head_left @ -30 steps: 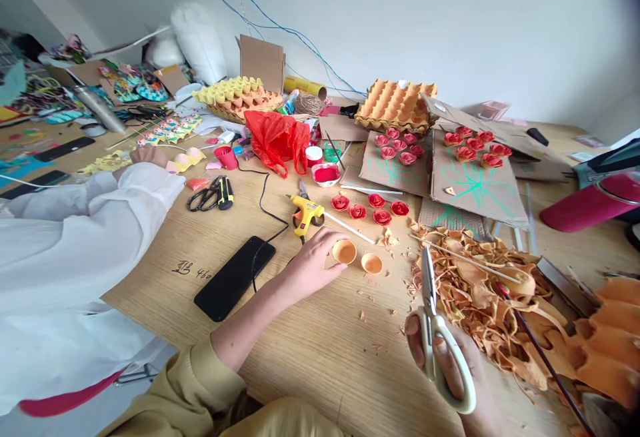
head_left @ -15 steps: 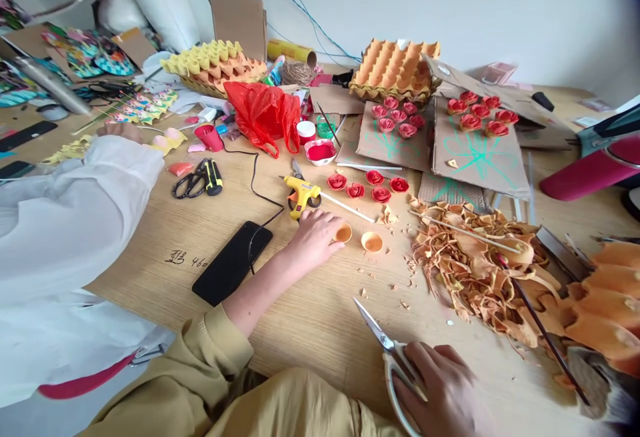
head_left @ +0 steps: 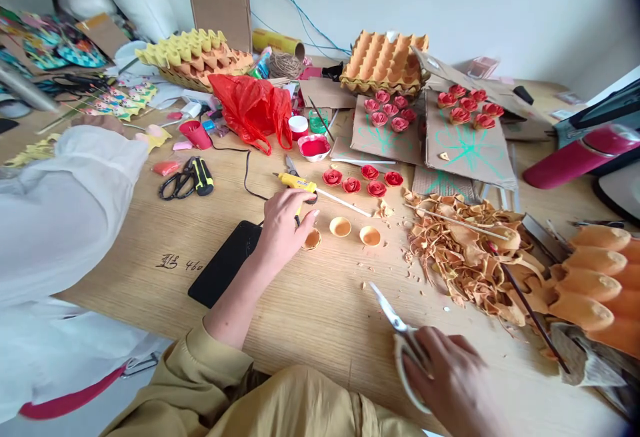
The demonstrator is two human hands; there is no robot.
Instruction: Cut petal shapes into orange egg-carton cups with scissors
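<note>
My left hand [head_left: 284, 222] is curled over the handle of a yellow hot glue gun [head_left: 295, 182], which lies on the table; the fingers partly hide the grip. Just right of this hand are three small orange cups cut from egg-carton pulp: one cup [head_left: 312, 239] by the thumb, a second cup [head_left: 341, 226] and a third cup [head_left: 370, 236]. In my right hand [head_left: 445, 364] is a pair of light-handled scissors [head_left: 395, 314], fingers through the loops, blades together and pointing up-left. Several red paper-pulp roses [head_left: 351, 185] lie behind the cups.
Orange scraps [head_left: 450, 250] pile up at the right, beside an egg tray [head_left: 590, 277]. Cardboard sheets [head_left: 470, 150] carry more roses. A black phone [head_left: 220, 267] lies left of my arm. A co-worker's white sleeve [head_left: 90, 184] reaches in at the left. A red paint dish [head_left: 314, 148] stands behind.
My left hand has moved left from the cups to the glue gun, uncovering the nearest cup. The scissors stay in my right hand. The view has shifted slightly.
</note>
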